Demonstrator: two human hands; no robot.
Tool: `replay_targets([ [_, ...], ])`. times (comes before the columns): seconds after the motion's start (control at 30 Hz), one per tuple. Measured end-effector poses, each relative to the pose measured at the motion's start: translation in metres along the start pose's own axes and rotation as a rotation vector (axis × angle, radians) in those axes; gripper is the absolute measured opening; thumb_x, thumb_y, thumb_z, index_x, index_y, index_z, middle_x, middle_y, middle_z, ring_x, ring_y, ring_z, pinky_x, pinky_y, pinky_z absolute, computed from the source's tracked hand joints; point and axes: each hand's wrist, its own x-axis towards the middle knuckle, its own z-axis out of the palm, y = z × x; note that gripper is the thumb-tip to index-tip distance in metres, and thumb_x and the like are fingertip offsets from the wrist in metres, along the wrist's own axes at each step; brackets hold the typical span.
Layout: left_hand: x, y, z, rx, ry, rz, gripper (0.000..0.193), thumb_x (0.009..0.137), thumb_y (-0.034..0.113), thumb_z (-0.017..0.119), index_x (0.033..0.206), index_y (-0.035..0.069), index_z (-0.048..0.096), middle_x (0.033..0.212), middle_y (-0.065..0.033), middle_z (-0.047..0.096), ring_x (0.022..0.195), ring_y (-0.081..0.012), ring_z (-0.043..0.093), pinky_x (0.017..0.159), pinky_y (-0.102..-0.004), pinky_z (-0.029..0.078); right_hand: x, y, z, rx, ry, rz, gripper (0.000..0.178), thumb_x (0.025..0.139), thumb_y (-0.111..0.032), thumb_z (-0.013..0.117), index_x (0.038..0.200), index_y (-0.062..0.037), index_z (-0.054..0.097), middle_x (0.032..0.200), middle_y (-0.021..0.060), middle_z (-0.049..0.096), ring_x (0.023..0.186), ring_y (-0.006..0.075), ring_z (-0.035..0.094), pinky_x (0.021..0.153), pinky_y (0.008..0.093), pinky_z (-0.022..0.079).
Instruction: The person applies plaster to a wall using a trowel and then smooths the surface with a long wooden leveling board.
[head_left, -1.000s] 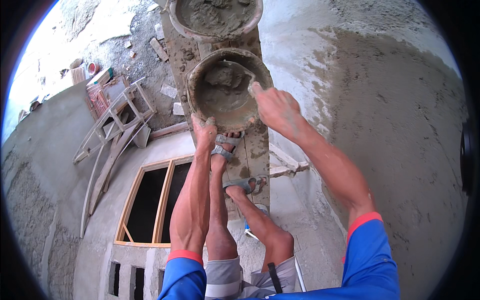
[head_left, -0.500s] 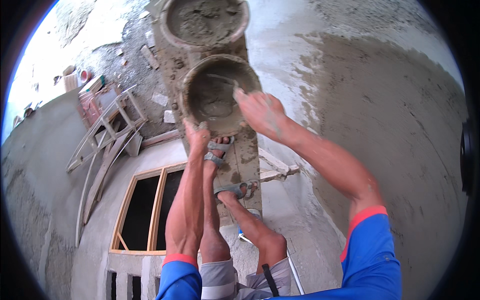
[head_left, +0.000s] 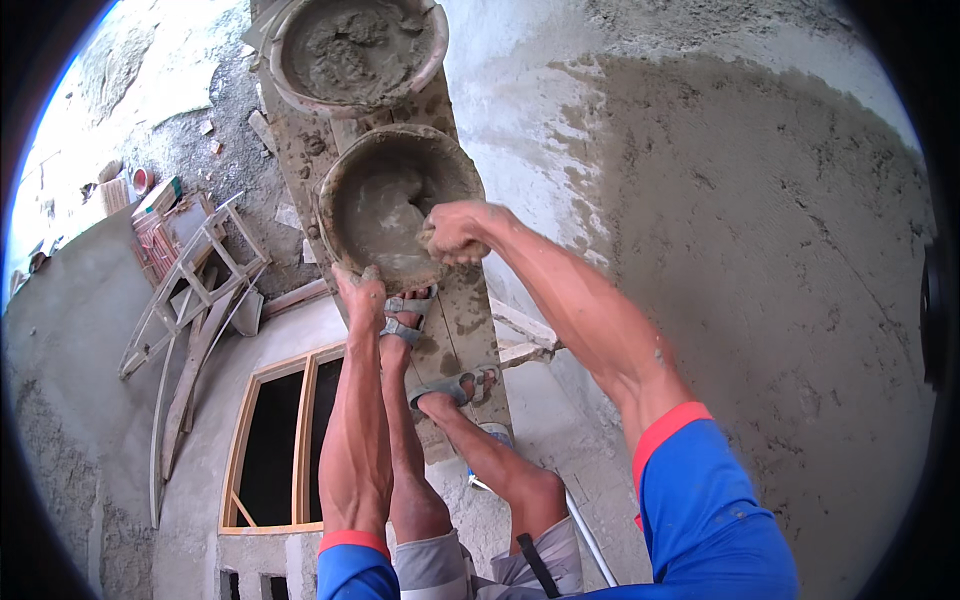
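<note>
A round, mortar-crusted bucket (head_left: 333, 215) stands on the plank, with wet grey mortar (head_left: 375, 220) inside. My left hand (head_left: 360, 293) is closed on its near-left rim, thumb uppermost. Over the right side of the same bucket, my right hand (head_left: 460, 230) is closed in a fist around the handle of a mortar-coated trowel (head_left: 408, 222). The blade dips into the mix and is mostly smeared over, so its outline is hard to make out. Beyond stands a second bucket (head_left: 437, 50), also holding thick mortar.
My sandalled feet stand on the narrow plank scaffold (head_left: 465, 300), just behind the near bucket. A wall with fresh wet plaster (head_left: 760, 230) rises at the right. On the left are a wooden-framed opening (head_left: 300, 440), leaning timber (head_left: 200, 310) and rubble on lower ground.
My right hand has drawn the trowel nearer, and its fist has turned downward. My left hand stays on the rim. The whole view has shifted, moving the buckets leftward in the picture.
</note>
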Motion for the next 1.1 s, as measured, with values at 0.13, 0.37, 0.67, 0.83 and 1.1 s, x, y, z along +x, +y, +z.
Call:
replay_targets([
  [0.13,-0.002,0.006,-0.003,-0.152,-0.015,-0.088,0.047,0.075,0.000,0.060,0.118,-0.002,0.044,0.112,-0.0194,0.051,0.104,-0.0304,0.050,0.091,-0.0365,0.038,-0.026,0.005,0.034,0.508,0.135,-0.186,0.034,0.072,-0.009,0.060,0.106,-0.0033,0.059,0.065,0.0107,0.058,0.051,0.0184,0.056,0.048,0.0328,0.046],
  [0.37,-0.003,-0.001,-0.008,-0.065,0.015,0.006,0.041,0.078,-0.004,0.055,0.117,0.003,0.042,0.106,-0.0092,0.054,0.093,-0.0192,0.051,0.081,-0.0312,0.044,-0.088,-0.011,0.021,-0.312,0.813,-0.331,0.023,0.075,-0.010,0.054,0.096,-0.0025,0.057,0.071,0.0204,0.063,0.068,0.0329,0.065,0.056,0.0405,0.052],
  [0.67,-0.013,0.055,-0.008,0.145,0.045,-0.031,0.042,0.077,0.002,0.061,0.116,0.001,0.044,0.104,-0.0142,0.056,0.096,-0.0246,0.053,0.082,-0.0343,0.043,-0.010,-0.041,0.058,-0.659,0.694,-0.081,0.023,0.077,-0.008,0.056,0.097,0.0009,0.063,0.083,0.0129,0.068,0.077,0.0272,0.068,0.063,0.0341,0.056],
  [0.83,-0.021,0.072,-0.005,0.128,0.074,-0.087,0.044,0.077,0.004,0.062,0.117,0.001,0.044,0.107,-0.0171,0.055,0.099,-0.0276,0.053,0.085,-0.0354,0.042,-0.036,-0.039,0.063,-0.751,0.438,-0.161,0.020,0.076,-0.008,0.057,0.092,-0.0032,0.068,0.083,0.0122,0.068,0.078,0.0270,0.068,0.064,0.0352,0.056],
  [1.1,-0.020,0.061,-0.004,-0.014,0.016,-0.044,0.050,0.076,-0.002,0.057,0.123,0.001,0.040,0.112,-0.0150,0.051,0.104,-0.0254,0.049,0.090,-0.0344,0.039,-0.072,-0.040,-0.004,-0.741,0.851,-0.256,0.006,0.071,-0.011,0.063,0.070,-0.0076,0.068,0.074,0.0103,0.068,0.074,0.0226,0.069,0.060,0.0309,0.054],
])
